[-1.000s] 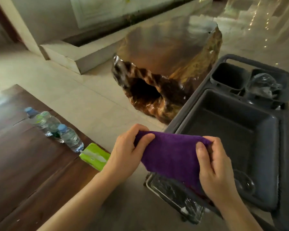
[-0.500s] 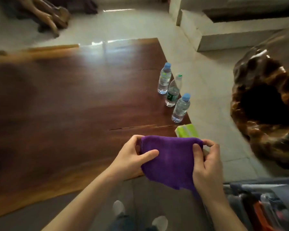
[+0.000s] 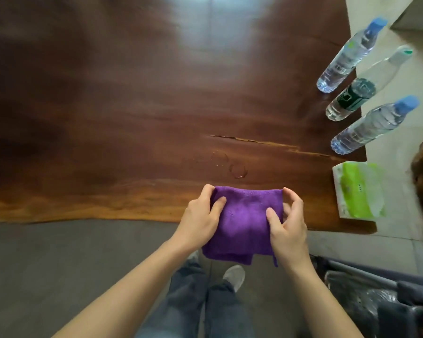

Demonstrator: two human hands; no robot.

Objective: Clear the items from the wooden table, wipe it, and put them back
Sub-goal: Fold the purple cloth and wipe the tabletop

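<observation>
Grip: left hand (image 3: 200, 219) and right hand (image 3: 287, 226) each pinch one side edge of a folded purple cloth (image 3: 244, 223), thumbs on the near face, fingers curled behind. Both hands are closed on fabric; nothing else is held.

Cloth: held taut between the hands, top edge level and running left to right, lower part hanging free. It hangs at the near edge of the wooden table (image 3: 108, 106), upper part over the wood, lower part over the floor; whether it touches the wood cannot be told.

Nearest mark: two faint water rings (image 3: 230, 165) on the wood, just beyond the cloth's top edge, straight ahead between the two hands.

Items on the table, all to the right:
- green tissue pack (image 3: 358, 190), flat at the near right corner, near the right hand.
- three water bottles (image 3: 369, 125), upright in a row along the right edge, farther off.

Judgement: the items lie right of the grip and nearer the right hand. Clearing is not done, so the right hand would need to release the cloth first.
</observation>
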